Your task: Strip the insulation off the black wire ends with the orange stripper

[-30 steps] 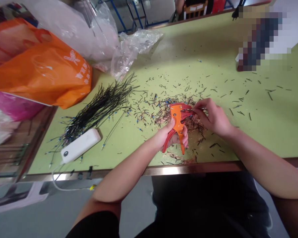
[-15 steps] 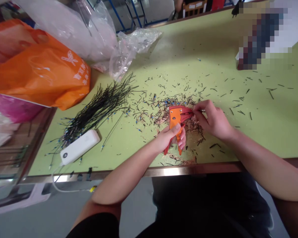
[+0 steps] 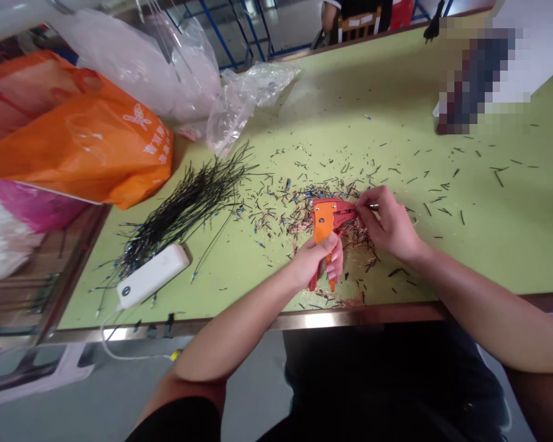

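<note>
Head view: at the near edge of the green table, the person's left hand is closed tight round the handles of an orange stripping tool, whose head points away from the person. Just to the right, the right hand pinches a short wire between thumb and fingertips, with its end at the tool's head. Both hands work over a heap of scraps, copper and black. To the left, close to the table edge, lies a white power bank. Beyond it a bundle of black wires fans out. Farther left sits an orange bag, with clear plastic bags behind it. A wooden chair stands past the far edge.
</note>
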`<state>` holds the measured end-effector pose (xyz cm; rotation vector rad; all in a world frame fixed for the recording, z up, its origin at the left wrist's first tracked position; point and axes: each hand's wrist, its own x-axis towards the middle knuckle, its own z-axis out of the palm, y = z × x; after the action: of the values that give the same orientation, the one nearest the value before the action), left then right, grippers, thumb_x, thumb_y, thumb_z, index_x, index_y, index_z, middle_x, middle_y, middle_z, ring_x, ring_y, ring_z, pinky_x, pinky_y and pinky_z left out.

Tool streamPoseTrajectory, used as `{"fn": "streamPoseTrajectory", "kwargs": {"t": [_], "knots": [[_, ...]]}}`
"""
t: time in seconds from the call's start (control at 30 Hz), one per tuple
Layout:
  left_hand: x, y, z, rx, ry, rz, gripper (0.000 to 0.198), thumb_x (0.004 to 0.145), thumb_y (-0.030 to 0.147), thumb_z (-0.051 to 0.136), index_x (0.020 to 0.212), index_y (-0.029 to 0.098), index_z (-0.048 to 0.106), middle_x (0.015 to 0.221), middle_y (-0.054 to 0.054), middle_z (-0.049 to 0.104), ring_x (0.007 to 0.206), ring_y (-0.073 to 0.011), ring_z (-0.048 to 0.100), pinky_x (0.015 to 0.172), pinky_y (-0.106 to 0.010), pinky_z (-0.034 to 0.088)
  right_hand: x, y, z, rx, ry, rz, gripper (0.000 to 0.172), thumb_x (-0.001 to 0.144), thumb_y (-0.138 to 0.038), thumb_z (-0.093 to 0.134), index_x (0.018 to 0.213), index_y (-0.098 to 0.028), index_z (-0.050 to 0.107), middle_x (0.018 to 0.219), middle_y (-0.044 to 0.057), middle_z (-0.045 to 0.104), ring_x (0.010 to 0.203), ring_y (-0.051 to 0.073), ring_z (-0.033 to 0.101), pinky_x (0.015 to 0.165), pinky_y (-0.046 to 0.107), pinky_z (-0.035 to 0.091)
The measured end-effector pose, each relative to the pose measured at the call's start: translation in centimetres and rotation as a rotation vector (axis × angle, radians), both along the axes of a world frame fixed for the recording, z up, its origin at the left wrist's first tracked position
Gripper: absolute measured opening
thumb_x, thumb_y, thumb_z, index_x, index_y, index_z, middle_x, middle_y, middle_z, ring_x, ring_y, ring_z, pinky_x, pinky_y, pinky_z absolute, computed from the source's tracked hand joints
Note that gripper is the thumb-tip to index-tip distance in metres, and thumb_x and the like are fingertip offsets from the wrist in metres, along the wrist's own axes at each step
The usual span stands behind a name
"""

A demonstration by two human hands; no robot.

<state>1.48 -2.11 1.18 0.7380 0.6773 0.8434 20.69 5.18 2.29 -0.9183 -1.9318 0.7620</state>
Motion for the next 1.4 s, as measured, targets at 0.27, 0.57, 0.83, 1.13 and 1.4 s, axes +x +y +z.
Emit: {"fn": "streamPoseTrajectory", "kwargs": {"t": [0.27,0.57,0.83,1.13,1.4], "knots": [[0.1,0.2,-0.1,-0.040,-0.121,-0.025,0.073,0.079,0.087,0.066,0.061,0.021,0.044,0.043,0.009,0.033,0.032,-0.0076,0.031,0.035,-0.023,0.037,-1.0,-0.2,-0.1,-0.002,0.070,-0.018,0.010,0.106,-0.034,0.055,0.104,-0.025,0.050,0.075,-0.003,0.062,0.061,0.013,0.059,0.058,0.030,0.049],[-4.0,1.3,2.3,-0.020,-0.295,0.290,0.062,0.097,0.073,0.053,0.064,0.020,0.051,0.050,0.004,0.041,0.042,-0.0095,0.044,0.046,-0.024,0.045,3.9,4.5,1.1,-0.024,0.387,-0.389,0.013,0.102,-0.034,0.065,0.102,-0.028,0.053,0.082,0.002,0.064,0.067,0.015,0.060,0.059,0.032,0.052],[-2.5,0.9,1.3,-0.050,-0.165,0.171,0.035,0.093,0.051,0.065,0.095,0.016,0.063,0.077,-0.007,0.072,0.075,-0.0252,0.076,0.073,-0.041,0.063,-0.4,1.0,-0.3,-0.250,0.292,0.184,0.028,0.102,-0.051,0.066,0.100,-0.024,0.062,0.082,0.001,0.067,0.076,0.015,0.065,0.068,0.031,0.056],[-2.3,0.9,1.0,0.050,-0.050,0.143,0.061,0.083,0.063,0.081,0.123,0.019,0.066,0.095,-0.009,0.078,0.089,-0.0254,0.080,0.077,-0.036,0.064,-0.1,0.4,0.3,-0.249,0.189,0.224,0.010,0.103,-0.026,0.059,0.109,-0.021,0.065,0.098,0.005,0.072,0.084,0.015,0.069,0.072,0.031,0.058],[-2.8,1.1,0.4,0.076,0.049,0.237,0.061,0.088,0.059,0.078,0.134,0.021,0.065,0.113,-0.011,0.077,0.096,-0.0227,0.078,0.074,-0.029,0.062,-0.1,-0.3,0.3,-0.180,0.197,0.228,0.011,0.105,-0.028,0.060,0.113,-0.022,0.064,0.103,0.006,0.075,0.087,0.016,0.074,0.075,0.033,0.062]]}}
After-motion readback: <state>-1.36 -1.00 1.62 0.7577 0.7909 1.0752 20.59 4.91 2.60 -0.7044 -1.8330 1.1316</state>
